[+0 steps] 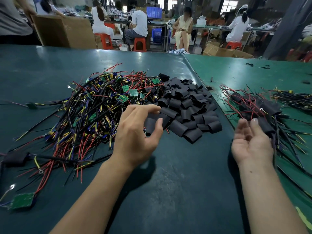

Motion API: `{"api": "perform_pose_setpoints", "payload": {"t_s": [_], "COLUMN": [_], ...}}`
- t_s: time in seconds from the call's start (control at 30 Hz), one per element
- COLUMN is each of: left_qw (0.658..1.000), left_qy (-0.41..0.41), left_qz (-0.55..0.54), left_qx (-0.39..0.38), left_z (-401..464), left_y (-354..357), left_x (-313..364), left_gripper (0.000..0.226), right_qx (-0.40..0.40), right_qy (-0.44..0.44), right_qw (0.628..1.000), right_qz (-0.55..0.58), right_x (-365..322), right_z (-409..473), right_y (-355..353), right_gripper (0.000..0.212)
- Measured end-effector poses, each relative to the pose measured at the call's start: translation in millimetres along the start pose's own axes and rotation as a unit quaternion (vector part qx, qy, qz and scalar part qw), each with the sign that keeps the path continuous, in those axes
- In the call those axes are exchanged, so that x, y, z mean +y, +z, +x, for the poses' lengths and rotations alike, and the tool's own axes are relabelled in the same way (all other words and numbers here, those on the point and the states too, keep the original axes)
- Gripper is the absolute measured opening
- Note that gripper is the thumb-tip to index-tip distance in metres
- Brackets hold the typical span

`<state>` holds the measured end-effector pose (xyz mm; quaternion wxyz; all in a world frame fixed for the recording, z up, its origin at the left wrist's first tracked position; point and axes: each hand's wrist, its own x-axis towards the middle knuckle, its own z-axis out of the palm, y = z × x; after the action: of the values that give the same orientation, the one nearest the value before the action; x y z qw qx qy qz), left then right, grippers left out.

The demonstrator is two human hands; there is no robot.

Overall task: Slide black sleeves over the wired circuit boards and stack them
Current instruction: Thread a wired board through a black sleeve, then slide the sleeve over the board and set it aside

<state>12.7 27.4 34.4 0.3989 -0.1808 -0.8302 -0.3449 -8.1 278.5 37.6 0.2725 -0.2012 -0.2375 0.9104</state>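
From the head view, much of the tangled heap of wired circuit boards [94,105] is hard to read: green boards show here and there, but most lie buried under red, black, yellow and blue wires. A blurred green board [22,200] sits near the left edge, its wires running out of frame, and a dark sleeved piece [16,158] above it is half cut off. The left hand [135,134] hovers over the near edge of the pile of black sleeves [184,107], fingers spread and loosely curved with the thumb apart; it covers some of the sleeves, and I cannot tell whether a fingertip touches one. The right hand [251,142] is turned palm up, fingers relaxed and holding nothing, just beside the stack of sleeved boards [260,110], whose wires fan toward the right edge. A second bundle [293,98] beyond is cut off by the frame. All lie on the green table [168,183]. Behind it, seated workers [138,26] on red stools [140,43] and cardboard boxes [64,31] fill the background.
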Motion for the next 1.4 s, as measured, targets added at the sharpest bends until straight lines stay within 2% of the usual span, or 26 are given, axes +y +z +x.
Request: {"api": "perform_pose_setpoints", "payload": {"t_s": [0.1, 0.23, 0.33, 0.5, 0.7, 0.77, 0.87, 0.93, 0.97, 1.03, 1.1, 1.17, 1.23, 1.33, 1.4], "left_qw": [0.991, 0.945, 0.934, 0.948, 0.948, 0.945, 0.952, 0.965, 0.972, 0.957, 0.906, 0.896, 0.930, 0.986, 0.995], "left_qy": [-0.072, -0.223, -0.229, -0.222, -0.288, -0.303, -0.257, -0.201, -0.182, -0.186, -0.200, -0.195, -0.162, -0.089, -0.008], "left_qz": [0.105, 0.231, 0.264, 0.225, 0.089, 0.061, 0.144, 0.148, 0.142, 0.203, 0.291, 0.295, 0.251, 0.140, 0.101], "left_qx": [-0.030, -0.061, -0.071, -0.026, 0.099, 0.109, 0.077, 0.075, 0.048, -0.094, -0.232, -0.269, -0.216, -0.037, 0.009], "left_z": [-1, -2, -3, -1, 10, 12, 12, 11, 10, 5, -1, -2, 1, 2, -1], "left_y": [-1, -6, -8, -10, -17, -22, -24, -22, -20, -13, -9, -10, -9, -8, -5], "left_x": [-9, -27, -35, -43, -37, -35, -37, -31, -25, -17, -14, -11, -8, 0, 9], "left_gripper": [0.028, 0.040, 0.042, 0.031, 0.018, 0.012, 0.014, 0.022, 0.031, 0.046, 0.052, 0.040, 0.029, 0.030, 0.032], "right_qx": [0.000, -0.042, -0.089, -0.134, -0.150, -0.162, -0.175, -0.179, -0.182, -0.194, -0.206, -0.212, -0.228, -0.303, -0.381], "right_qy": [0.019, 0.009, 0.001, -0.011, -0.002, 0.008, 0.018, 0.023, 0.026, 0.032, 0.034, 0.035, 0.042, 0.097, 0.157], "right_qw": [0.999, 0.986, 0.972, 0.956, 0.948, 0.943, 0.937, 0.935, 0.934, 0.929, 0.922, 0.918, 0.911, 0.877, 0.836], "right_qz": [-0.043, -0.160, -0.216, -0.260, -0.281, -0.290, -0.301, -0.305, -0.307, -0.314, -0.325, -0.332, -0.341, -0.360, -0.362], "right_x": [6, 19, 26, 31, 34, 35, 37, 37, 38, 38, 39, 39, 40, 45, 51], "right_z": [3, -6, -12, -18, -20, -23, -26, -26, -26, -26, -26, -27, -28, -37, -47], "right_y": [-3, -1, 0, 3, 5, 6, 6, 6, 6, 6, 5, 5, 6, 7, 8], "right_gripper": [0.013, 0.004, 0.010, 0.013, 0.015, 0.015, 0.016, 0.017, 0.017, 0.016, 0.016, 0.016, 0.016, 0.008, 0.022]}}
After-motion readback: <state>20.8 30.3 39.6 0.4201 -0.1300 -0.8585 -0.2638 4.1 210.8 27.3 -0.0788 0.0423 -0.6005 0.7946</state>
